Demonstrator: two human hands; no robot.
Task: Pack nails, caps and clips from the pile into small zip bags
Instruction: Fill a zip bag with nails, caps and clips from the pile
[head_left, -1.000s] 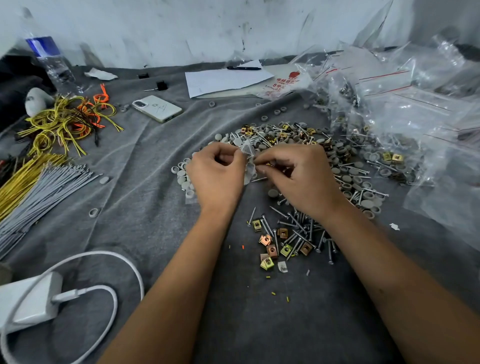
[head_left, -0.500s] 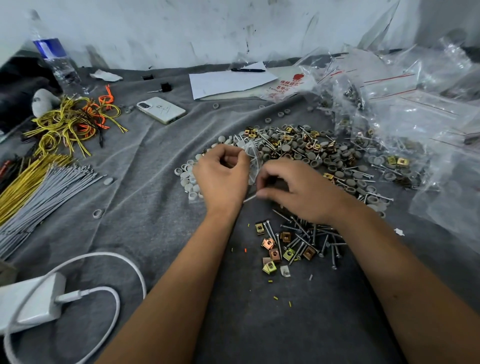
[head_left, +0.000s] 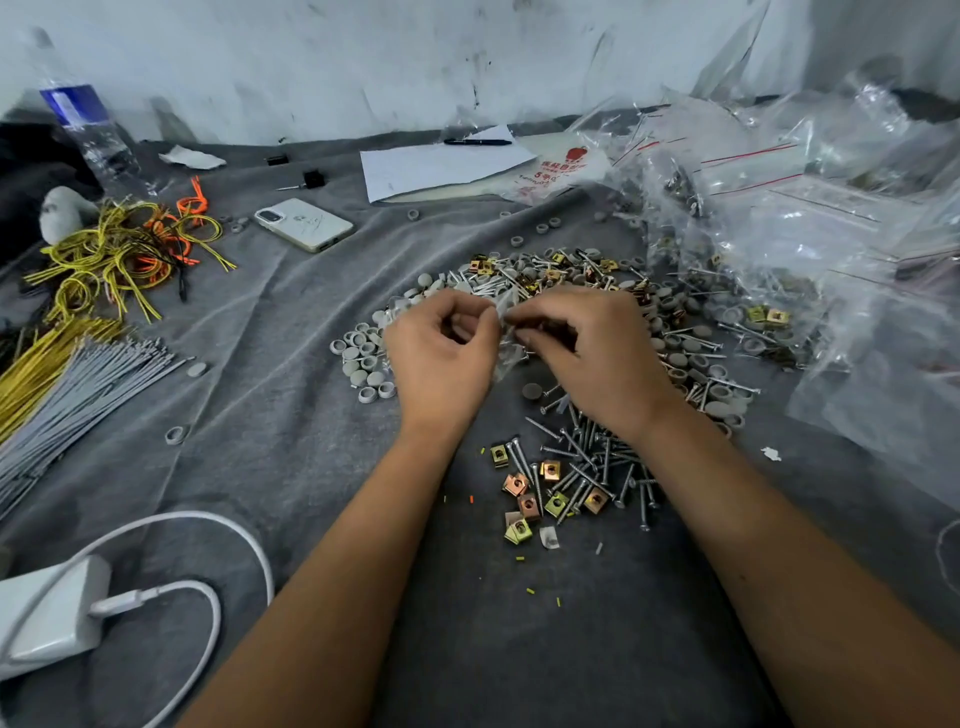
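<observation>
A small clear zip bag (head_left: 505, 332) hangs between my two hands above the grey cloth. My left hand (head_left: 441, 358) pinches its left edge with curled fingers. My right hand (head_left: 587, 353) pinches the bag's right side; whether a nail is between those fingers I cannot tell. Behind the hands lies the big pile (head_left: 571, 275) of nails, grey caps and brass clips. Loose nails (head_left: 587, 457) and several brass clips (head_left: 530, 493) lie in front of my wrists. Grey caps (head_left: 363, 358) sit left of my left hand.
Filled and empty zip bags (head_left: 779, 218) heap up at the right. A phone (head_left: 304, 224), paper with a pen (head_left: 441, 163), a water bottle (head_left: 88, 130), yellow and orange wires (head_left: 119, 249), grey ties (head_left: 78, 395) and a white charger (head_left: 52, 608) lie around.
My right hand dipped toward the loose nails half a second ago and has come back up to the bag's mouth. My left hand kept holding the bag.
</observation>
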